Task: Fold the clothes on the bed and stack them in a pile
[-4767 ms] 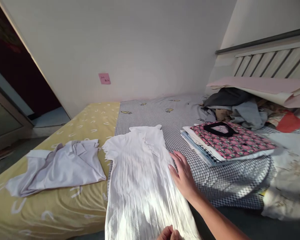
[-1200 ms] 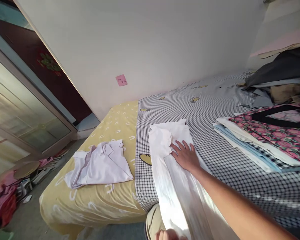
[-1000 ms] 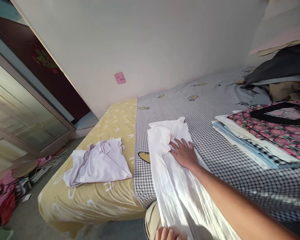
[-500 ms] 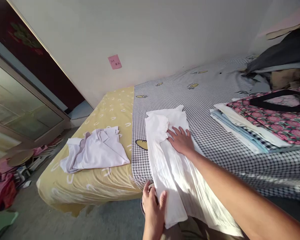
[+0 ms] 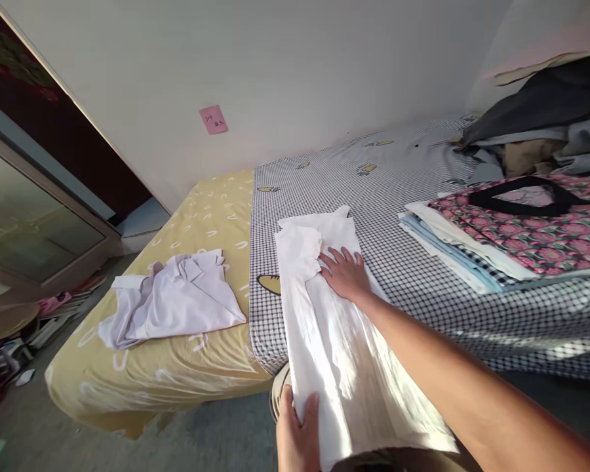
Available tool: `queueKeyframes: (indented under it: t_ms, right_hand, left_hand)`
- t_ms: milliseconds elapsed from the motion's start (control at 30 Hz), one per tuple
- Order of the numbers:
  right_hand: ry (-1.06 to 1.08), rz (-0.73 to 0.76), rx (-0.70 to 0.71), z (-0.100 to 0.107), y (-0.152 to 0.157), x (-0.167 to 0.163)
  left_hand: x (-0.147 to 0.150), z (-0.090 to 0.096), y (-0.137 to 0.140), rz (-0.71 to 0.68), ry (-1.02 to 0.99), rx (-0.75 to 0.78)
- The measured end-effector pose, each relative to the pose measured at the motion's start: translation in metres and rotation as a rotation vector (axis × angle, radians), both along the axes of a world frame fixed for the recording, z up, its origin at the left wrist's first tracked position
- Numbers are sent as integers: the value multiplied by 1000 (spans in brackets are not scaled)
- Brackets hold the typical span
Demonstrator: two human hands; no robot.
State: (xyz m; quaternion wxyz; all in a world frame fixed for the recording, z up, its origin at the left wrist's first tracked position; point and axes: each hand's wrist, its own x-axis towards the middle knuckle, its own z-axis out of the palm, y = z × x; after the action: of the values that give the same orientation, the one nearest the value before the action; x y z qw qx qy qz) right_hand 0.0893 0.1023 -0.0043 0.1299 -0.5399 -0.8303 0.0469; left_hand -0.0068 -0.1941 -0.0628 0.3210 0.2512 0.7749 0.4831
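Observation:
A white shirt [image 5: 334,354] lies lengthwise on the checked side of the bed, its lower end hanging over the front edge. A gathered, frilled part [image 5: 309,252] lies folded across its upper half. My right hand [image 5: 345,275] rests palm down on the shirt beside the frill, fingers spread. Down at the left edge of the hanging part, my left hand [image 5: 299,426] pinches the cloth, thumb on top; some of its fingertips are hidden. To the left, a pale lilac shirt [image 5: 187,298] lies loosely folded.
A stack of folded clothes, topped by a pink floral garment [image 5: 545,229], lies on the right. Behind it is a heap of dark clothes [image 5: 541,98]. The yellow sheet [image 5: 206,203] covers the bed's left side. A pink note [image 5: 213,120] is on the wall.
My left hand has moved down along the shirt's left edge and closed on it. The hanging cloth now lies more spread out. My right hand stays on the shirt; the view has shifted slightly.

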Motion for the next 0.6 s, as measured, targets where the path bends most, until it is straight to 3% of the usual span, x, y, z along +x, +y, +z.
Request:
queueKeyframes:
  t_ms: [100, 367, 500, 600]
  right_hand:
    - [5, -1, -3, 0, 1, 0]
    - [71, 11, -7, -6, 3, 0]
    - [227, 31, -167, 0, 6, 0]
    - [299, 51, -261, 15, 8, 6]
  left_hand:
    - [-8, 5, 3, -102, -9, -101]
    - [-10, 9, 7, -179, 190, -260]
    - [7, 4, 14, -158, 444, -473]
    - [17, 8, 18, -144, 518, -497]
